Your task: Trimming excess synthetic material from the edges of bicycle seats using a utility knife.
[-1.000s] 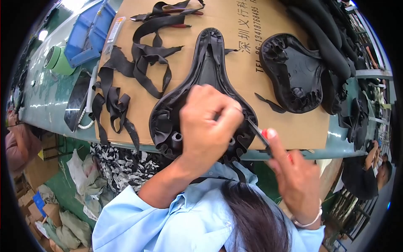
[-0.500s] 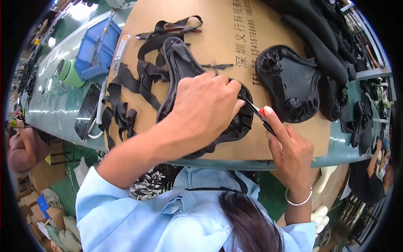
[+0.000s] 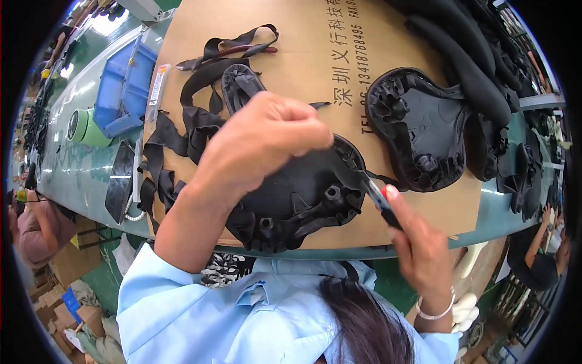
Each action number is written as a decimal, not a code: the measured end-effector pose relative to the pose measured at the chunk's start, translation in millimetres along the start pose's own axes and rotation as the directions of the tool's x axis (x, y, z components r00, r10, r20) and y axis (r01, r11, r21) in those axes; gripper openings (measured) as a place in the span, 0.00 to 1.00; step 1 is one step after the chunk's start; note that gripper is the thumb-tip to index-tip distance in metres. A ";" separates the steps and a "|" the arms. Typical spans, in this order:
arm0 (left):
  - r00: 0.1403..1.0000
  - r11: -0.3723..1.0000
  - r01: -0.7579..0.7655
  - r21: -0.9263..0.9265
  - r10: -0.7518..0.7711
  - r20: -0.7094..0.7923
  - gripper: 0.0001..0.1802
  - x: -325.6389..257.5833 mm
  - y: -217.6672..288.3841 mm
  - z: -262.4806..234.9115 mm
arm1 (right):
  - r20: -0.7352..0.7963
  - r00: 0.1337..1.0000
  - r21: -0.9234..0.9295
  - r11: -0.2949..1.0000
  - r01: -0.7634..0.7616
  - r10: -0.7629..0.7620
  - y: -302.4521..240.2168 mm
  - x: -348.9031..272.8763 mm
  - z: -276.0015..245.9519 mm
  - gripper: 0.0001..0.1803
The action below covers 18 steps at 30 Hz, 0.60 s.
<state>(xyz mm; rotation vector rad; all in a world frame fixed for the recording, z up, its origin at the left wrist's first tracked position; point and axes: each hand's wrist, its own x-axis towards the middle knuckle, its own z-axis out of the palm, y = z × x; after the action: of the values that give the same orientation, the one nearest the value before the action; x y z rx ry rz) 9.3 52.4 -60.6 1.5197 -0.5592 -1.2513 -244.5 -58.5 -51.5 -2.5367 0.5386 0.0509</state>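
One black moulded plastic saddle shell [image 3: 297,200] lay underside up at the centre of the frame, on a brown cardboard sheet [image 3: 315,54] that covered the green worktable [image 3: 79,176]. Its ribs and round bosses faced the camera, and its narrow nose pointed toward the upper left. The left hand [image 3: 260,136] was clenched over the upper middle of the shell, gripping it and hiding that part. The right hand [image 3: 418,242], at the lower right, grasped a slim knife-like tool with a red-and-black handle [image 3: 379,200]; its tip touched the shell's right-hand rim. A thin bracelet [image 3: 438,312] circled the right wrist, and both arms wore pale blue sleeves.

Just right of the shell, a second black saddle shell [image 3: 424,121] lay underside up on the cardboard, apart from the first. Black padded saddle covers [image 3: 473,60] were heaped along the upper right edge. Left of the shell, loose black trimmed strips [image 3: 176,133] were scattered over the cardboard, with red-handled pliers [image 3: 245,51] near the top. Further left on the table stood a blue plastic bin [image 3: 124,91] and a green tape roll [image 3: 85,127]. Another person [image 3: 36,224] was seated at the far left edge, and one more [image 3: 539,261] showed at the lower right edge.
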 end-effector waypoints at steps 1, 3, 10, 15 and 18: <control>0.998 0.998 -0.062 -0.032 0.062 -0.016 0.20 -0.1 -1.4 0.2 | -0.001 1.000 0.005 1.000 0.001 -0.001 -2.8 -6.8 11.4 0.32; 0.997 0.987 -0.076 -0.142 0.074 -0.023 0.20 -4.9 5.5 6.5 | -0.280 0.953 0.259 0.965 -0.045 0.119 -19.8 -18.8 34.8 0.29; 0.827 0.671 -0.502 0.546 0.558 0.075 0.13 -3.2 -4.0 33.1 | -0.251 0.965 0.263 0.965 -0.013 0.081 3.9 6.1 21.2 0.28; 0.874 0.040 -0.356 0.934 0.368 0.317 0.14 7.6 6.2 41.7 | -0.060 0.994 0.338 0.939 -0.065 0.091 8.4 20.4 3.0 0.30; 0.951 0.600 -0.261 0.756 0.297 0.092 0.11 24.6 10.9 43.2 | -0.220 0.975 0.339 0.940 0.033 0.045 5.0 4.8 29.3 0.32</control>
<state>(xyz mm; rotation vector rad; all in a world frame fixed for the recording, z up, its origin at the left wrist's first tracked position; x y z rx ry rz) -18.6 9.9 -57.3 2.0314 -1.3761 -0.7332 -239.9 -49.0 -79.7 -2.2113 0.5864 -0.3063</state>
